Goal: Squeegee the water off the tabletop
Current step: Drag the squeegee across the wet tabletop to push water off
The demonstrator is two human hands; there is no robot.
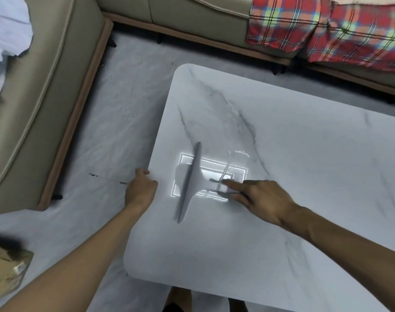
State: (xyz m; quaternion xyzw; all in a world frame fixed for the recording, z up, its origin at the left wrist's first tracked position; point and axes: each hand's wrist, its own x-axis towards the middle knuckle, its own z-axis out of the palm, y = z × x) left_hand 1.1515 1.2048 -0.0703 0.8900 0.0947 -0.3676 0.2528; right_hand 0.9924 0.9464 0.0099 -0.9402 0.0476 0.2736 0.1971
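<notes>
A white marble tabletop (282, 154) fills the right half of the head view. A grey squeegee (189, 183) lies on it near the left edge, its long blade running near to far and its handle pointing right. My right hand (262, 199) reaches in from the right, and its fingertips pinch the end of that handle. Thin streaks and beads of water (235, 154) glint just beyond the fingers, inside a bright reflection of a lamp. My left hand (141, 185) grips the table's left edge, thumb on top and fingers curled under.
A beige sofa (45, 97) runs along the left and the far side, with a red plaid blanket (327, 25) at the top right and pale cloth (5, 30) at the top left. A cardboard box (7, 271) sits on the floor at the lower left. My feet (178, 300) show below the table's near edge.
</notes>
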